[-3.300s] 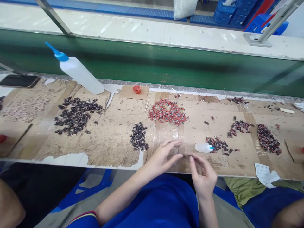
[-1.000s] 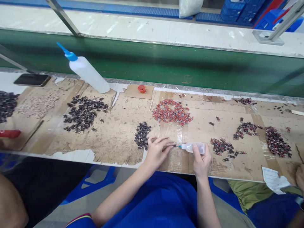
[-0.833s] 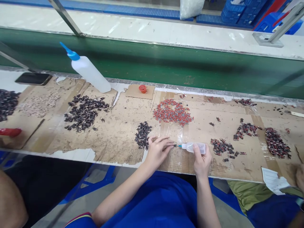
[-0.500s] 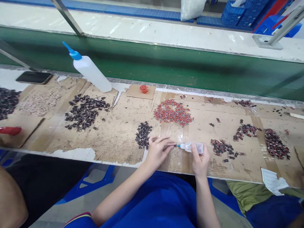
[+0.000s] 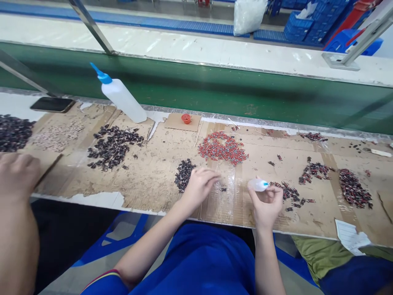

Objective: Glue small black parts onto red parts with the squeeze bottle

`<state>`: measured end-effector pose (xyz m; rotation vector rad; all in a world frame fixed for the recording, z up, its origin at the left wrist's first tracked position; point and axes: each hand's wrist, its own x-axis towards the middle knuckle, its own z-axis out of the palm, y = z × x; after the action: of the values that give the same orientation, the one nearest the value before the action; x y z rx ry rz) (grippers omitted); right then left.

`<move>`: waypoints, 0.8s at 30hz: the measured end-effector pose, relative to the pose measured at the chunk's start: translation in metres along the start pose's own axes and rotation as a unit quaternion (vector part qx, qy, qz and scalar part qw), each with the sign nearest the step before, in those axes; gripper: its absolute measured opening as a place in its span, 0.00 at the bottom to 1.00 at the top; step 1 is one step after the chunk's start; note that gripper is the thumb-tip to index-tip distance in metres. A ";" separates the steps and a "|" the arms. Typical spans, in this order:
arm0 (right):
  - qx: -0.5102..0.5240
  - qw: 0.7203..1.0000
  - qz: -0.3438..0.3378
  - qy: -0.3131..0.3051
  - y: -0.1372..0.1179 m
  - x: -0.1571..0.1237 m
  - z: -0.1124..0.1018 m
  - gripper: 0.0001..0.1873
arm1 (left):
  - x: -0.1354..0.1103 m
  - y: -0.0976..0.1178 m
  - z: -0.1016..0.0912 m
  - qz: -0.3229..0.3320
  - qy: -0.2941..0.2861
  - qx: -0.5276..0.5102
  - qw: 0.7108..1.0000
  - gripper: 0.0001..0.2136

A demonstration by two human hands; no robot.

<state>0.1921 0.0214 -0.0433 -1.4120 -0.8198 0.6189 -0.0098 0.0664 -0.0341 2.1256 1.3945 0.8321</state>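
Observation:
My right hand [image 5: 266, 207] grips a small translucent squeeze bottle [image 5: 257, 185], its blue-green tip turned toward my fingers. My left hand [image 5: 201, 185] hovers over the cardboard with its fingers stretched out and slightly blurred; nothing shows in them. A small dark part [image 5: 223, 189] lies just right of its fingertips. Beside that hand is a pile of small black parts [image 5: 184, 174]. Beyond both hands spreads a pile of small red-and-silver parts [image 5: 222, 148]. A pile of dark and red parts [image 5: 288, 192] lies right of the squeeze bottle.
A large white bottle with a blue nozzle [image 5: 124, 100] stands at the back left, near a phone [image 5: 53, 104]. A red cap [image 5: 186, 119] sits on a cardboard piece. Another person's hand [image 5: 18, 172] is at far left. More parts piles [image 5: 354, 188] lie right.
My hands have moved apart. The squeeze bottle has turned in my right hand, and a dark part now lies on the cardboard between them. Another person's hand has come in at left.

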 end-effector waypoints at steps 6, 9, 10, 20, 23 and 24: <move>-0.068 0.997 0.048 -0.002 0.007 0.004 0.001 0.27 | 0.043 -0.028 -0.010 0.066 0.083 0.112 0.988 0.09; -0.071 0.997 0.001 0.012 0.006 -0.002 -0.003 0.32 | 0.059 -0.039 -0.006 0.118 0.047 0.147 0.981 0.07; -0.081 0.996 -0.027 0.020 0.004 -0.005 -0.006 0.33 | 0.063 -0.042 -0.005 0.130 0.032 0.155 0.979 0.07; -0.147 0.958 -0.243 -0.039 -0.019 -0.055 -0.014 0.09 | 0.035 -0.004 -0.010 0.122 0.045 -0.024 0.991 0.05; -0.100 0.985 -0.116 -0.085 -0.025 -0.057 0.008 0.10 | 0.010 0.023 0.001 0.069 0.044 -0.110 0.991 0.03; -0.075 0.992 -0.066 -0.083 -0.026 -0.056 0.016 0.13 | 0.003 0.031 0.004 0.056 0.041 -0.131 0.989 0.03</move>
<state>0.1436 -0.0158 -0.0254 -1.4415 -1.1025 0.5894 0.0142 0.0577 -0.0160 1.9999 1.1396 1.0937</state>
